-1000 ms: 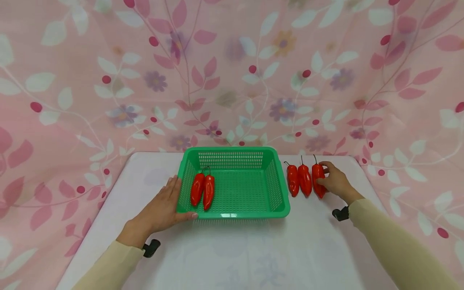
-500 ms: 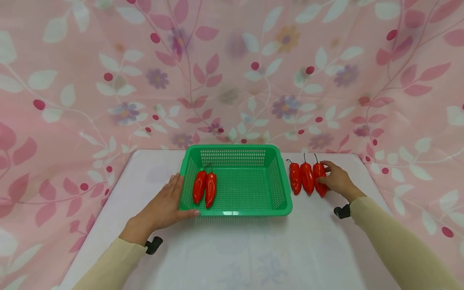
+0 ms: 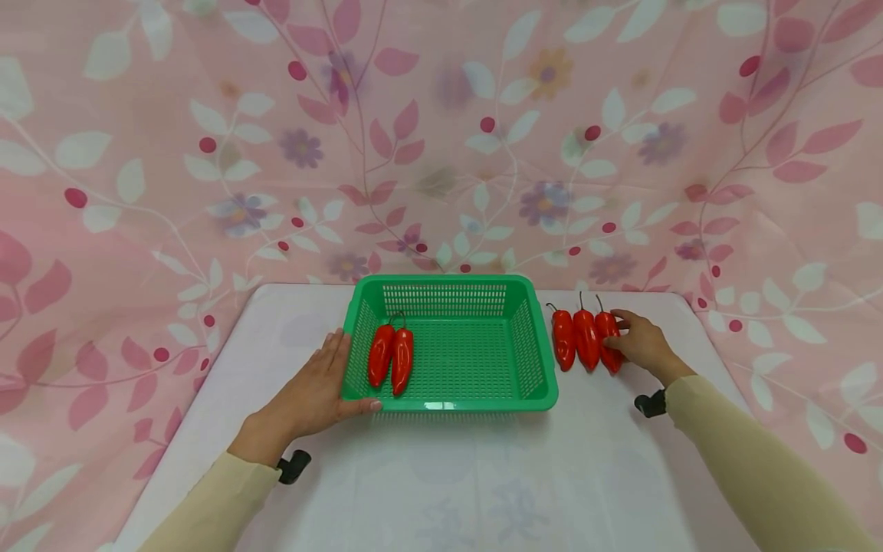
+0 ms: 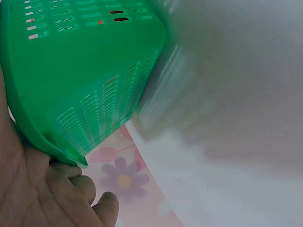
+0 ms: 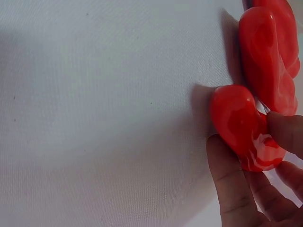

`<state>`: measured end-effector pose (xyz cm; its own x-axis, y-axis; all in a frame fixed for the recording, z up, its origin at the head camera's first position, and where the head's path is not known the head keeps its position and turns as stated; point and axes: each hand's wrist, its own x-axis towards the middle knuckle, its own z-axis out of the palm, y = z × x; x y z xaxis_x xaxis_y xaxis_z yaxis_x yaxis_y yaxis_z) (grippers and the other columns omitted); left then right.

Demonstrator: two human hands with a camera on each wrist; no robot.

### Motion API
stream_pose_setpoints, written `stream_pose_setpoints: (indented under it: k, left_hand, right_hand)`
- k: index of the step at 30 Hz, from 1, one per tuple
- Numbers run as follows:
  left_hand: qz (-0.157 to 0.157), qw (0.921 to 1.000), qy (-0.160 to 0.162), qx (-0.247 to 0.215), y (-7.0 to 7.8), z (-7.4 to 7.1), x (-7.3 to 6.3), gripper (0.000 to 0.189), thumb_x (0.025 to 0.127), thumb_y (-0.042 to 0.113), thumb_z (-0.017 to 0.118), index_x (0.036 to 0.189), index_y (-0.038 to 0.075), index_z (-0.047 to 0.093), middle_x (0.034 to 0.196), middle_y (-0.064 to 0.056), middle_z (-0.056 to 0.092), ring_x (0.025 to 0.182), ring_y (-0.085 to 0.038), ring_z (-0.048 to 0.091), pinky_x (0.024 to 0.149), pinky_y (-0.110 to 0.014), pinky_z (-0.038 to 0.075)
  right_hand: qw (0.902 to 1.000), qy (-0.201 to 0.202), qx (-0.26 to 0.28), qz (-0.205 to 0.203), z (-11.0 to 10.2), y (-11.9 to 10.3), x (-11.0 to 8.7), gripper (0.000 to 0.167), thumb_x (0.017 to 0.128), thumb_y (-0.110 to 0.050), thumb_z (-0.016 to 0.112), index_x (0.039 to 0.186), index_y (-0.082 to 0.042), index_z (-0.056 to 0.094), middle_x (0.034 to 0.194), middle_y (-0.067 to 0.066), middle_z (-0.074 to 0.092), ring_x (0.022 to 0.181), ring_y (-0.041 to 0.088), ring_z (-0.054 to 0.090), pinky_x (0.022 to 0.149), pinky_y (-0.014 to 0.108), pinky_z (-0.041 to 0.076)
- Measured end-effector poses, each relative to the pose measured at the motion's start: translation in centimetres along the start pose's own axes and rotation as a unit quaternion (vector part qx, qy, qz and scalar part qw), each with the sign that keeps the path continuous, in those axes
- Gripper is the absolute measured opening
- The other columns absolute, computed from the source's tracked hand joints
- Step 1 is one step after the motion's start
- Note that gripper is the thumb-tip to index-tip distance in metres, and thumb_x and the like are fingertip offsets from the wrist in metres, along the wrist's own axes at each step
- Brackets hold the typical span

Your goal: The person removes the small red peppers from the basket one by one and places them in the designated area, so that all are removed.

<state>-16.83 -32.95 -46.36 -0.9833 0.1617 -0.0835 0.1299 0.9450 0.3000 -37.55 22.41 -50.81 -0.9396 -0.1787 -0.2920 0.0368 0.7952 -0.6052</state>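
Observation:
A green plastic basket (image 3: 448, 405) stands on the table with two red chili peppers (image 3: 380, 356) lying side by side at its left end. My left hand (image 3: 306, 395) rests against the basket's left rim, fingers extended along it and thumb on the front rim. To the right of the basket, three more red peppers lie in a row: a left one (image 3: 563, 341), a middle one (image 3: 586, 341) and a right one (image 3: 607, 330). My right hand (image 3: 641, 345) pinches the right pepper (image 5: 234, 116) between thumb and fingers, close beside the middle pepper (image 5: 260, 52).
The table (image 3: 441, 483) has a white cover. Behind it hangs a pink floral cloth (image 3: 441, 153), close to the basket's far side. A dark wrist camera (image 3: 294, 466) sits under the left wrist, another dark camera (image 3: 651, 404) under the right.
The right pepper has shifted slightly left, nearer the middle one, with my right hand on it. The head view has moved a little; my left hand stays at the basket.

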Motion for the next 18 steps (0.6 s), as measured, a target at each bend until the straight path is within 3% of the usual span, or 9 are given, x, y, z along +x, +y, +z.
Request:
stream_pose_setpoints:
  k: [9,18]
  left_hand:
    - [0.002,1.0000,0.001,-0.001,0.10,-0.10,-0.10,0.136,0.082,0.083,0.067,0.166,-0.007,0.010,0.175,-0.026,0.011,0.161,-0.049,0.013,0.128,-0.062,0.024]
    - [0.004,1.0000,0.001,0.001,0.11,-0.09,0.06,0.136,0.082,0.084,0.066,0.166,-0.007,0.010,0.175,-0.027,0.010,0.161,-0.049,0.013,0.127,-0.062,0.024]
  right_hand:
    - [0.9999,0.006,-0.004,0.008,0.00,0.14,-0.10,0.081,0.101,-0.026,0.070,0.162,0.004,0.026,0.152,0.040,0.039,0.118,0.047,0.065,0.085,0.043,0.066]
    - [0.9983,0.045,-0.027,-0.023,-0.15,-0.04,-0.59,0.079,0.101,-0.029,0.068,0.160,0.006,0.030,0.152,0.037,0.041,0.134,0.055,0.046,0.102,0.063,0.056]
